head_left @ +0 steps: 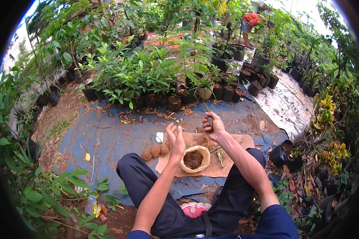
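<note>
My right hand [212, 126] is closed around a small dark root ball [210, 120] with a thin green stem [206, 106] rising from it, held above a brown paper sheet [231, 165]. My left hand [174, 137] is raised beside it, fingers spread and holding nothing. Below both hands a rolled-down brown bag [194, 159] full of fibrous soil stands on the paper. Three brown fibre-wrapped balls [155, 151] lie in a row at the paper's left edge. My legs in dark trousers [147, 175] are folded on either side of the paper.
A blue tarp [107, 137] covers the ground. Rows of seedlings in black pots [147, 99] line its far edge, and a white sheet [285, 105] lies at right. A person in red [251, 24] stands far back. A plastic bottle [90, 205] lies lower left.
</note>
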A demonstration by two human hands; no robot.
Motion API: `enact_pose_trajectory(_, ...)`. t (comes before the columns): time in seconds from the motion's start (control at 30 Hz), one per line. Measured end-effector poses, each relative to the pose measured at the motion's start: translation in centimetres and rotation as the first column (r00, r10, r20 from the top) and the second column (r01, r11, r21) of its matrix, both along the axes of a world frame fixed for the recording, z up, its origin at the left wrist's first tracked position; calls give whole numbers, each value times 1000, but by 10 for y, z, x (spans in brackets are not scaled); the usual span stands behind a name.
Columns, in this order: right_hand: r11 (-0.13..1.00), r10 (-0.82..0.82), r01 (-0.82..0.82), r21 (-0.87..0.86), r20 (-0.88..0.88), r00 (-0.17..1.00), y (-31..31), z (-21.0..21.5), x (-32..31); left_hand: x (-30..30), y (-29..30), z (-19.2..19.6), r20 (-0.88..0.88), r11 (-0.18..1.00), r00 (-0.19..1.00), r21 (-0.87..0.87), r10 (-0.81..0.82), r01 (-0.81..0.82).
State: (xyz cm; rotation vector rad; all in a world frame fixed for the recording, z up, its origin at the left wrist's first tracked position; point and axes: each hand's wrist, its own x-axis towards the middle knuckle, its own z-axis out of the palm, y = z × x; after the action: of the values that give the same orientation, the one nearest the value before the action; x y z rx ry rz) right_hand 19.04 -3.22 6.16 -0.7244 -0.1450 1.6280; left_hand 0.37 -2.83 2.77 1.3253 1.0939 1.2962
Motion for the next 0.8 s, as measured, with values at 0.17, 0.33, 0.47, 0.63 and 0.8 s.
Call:
enact_pose_trajectory(0.17, 994, -45, 15, 105, 289, 956, -3, 6, -8, 1, 2, -3, 36, 1000, 999, -10, 13, -13)
enact_pose_trajectory(0.33, 986, -77, 60, 153, 108, 991, -8, 18, -17, 0, 9, -11, 40, 999, 998, 8, 53, -54)
enact_pose_trajectory(0.47, 977, 9, -20, 213, 55, 998, -5, 13, -13, -3, 14, -13, 35, 996, 996, -32, 82, -81)
enact_pose_trajectory(0.63, 988, 5, 0, 151, -29, 1000, -7, 11, -12, -3, 10, -10, 90, 995, 996, -102, 16, -7)
enact_pose_trajectory(0.8, 990, 124, -115, 79, -119, 985, -6, 15, -7, 1, 5, -5, 142, 990, 990, -140, 3, 17)
